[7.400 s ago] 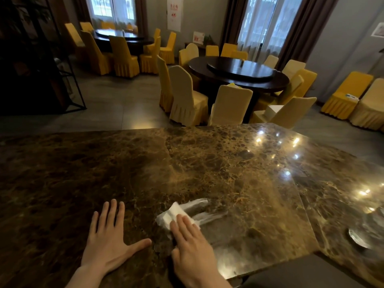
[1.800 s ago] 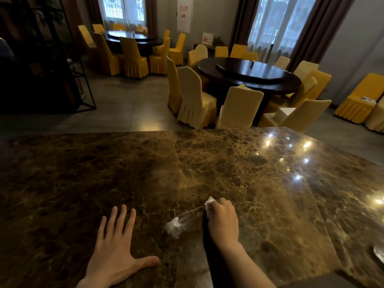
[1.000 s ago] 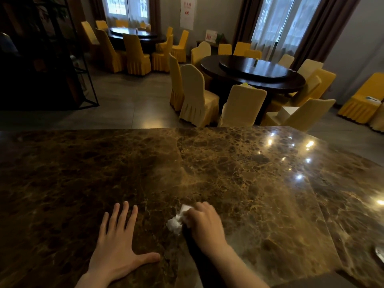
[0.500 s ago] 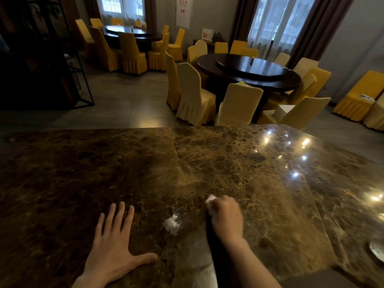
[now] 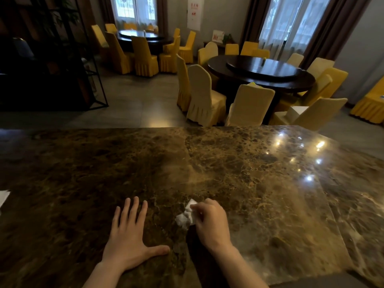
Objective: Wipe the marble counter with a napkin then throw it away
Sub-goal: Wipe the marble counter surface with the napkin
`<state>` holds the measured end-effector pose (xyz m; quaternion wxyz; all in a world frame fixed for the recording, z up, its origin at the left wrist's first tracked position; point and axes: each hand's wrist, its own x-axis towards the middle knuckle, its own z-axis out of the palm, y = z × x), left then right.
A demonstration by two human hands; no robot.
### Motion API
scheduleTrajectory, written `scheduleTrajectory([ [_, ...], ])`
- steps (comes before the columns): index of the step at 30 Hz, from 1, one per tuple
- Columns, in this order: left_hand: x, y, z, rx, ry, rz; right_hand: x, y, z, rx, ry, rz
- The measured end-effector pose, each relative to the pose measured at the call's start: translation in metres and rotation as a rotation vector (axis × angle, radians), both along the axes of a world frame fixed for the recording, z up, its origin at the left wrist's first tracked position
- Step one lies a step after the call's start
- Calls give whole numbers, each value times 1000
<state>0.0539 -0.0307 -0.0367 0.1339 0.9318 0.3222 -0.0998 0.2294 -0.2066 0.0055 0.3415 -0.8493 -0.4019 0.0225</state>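
Presently: marble worktop (image 5: 239,173), lower centre of frame. Left hand (image 5: 129,240) open, flat, fingers spread. Right hand (image 5: 209,222) closed around crumpled white napkin (image 5: 185,215), pressing it on the worktop just beside.

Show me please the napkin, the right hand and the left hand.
napkin (image 5: 185,217): head view, crumpled white part beside the fingers.
right hand (image 5: 209,223): head view, back of hand.
left hand (image 5: 127,240): head view, back of hand.
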Motion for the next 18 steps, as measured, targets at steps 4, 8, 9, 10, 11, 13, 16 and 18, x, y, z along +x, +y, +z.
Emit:
scheduleTrajectory([
  [4,1,1,-4,11,7,14,-43,27,-10,-98,-123,189],
  [8,2,2,-7,22,-14,16,-40,18,-23,-240,-337,259],
  [9,1,3,-7,27,-10,10,-34,14,-25,-251,-369,232],
  [10,0,3,-7,27,-6,1,-27,10,-25,-247,-382,182],
  [11,-1,2,-7,24,-9,-7,-19,6,-25,-233,-389,114],
  [13,-1,2,-6,21,-31,-3,-5,0,-24,-221,-389,-27],
  [16,0,1,-5,25,-26,-3,-8,3,-26,-228,-357,-114],
  [18,0,0,-4,26,-4,-9,-27,11,-33,-206,-351,-28],
])
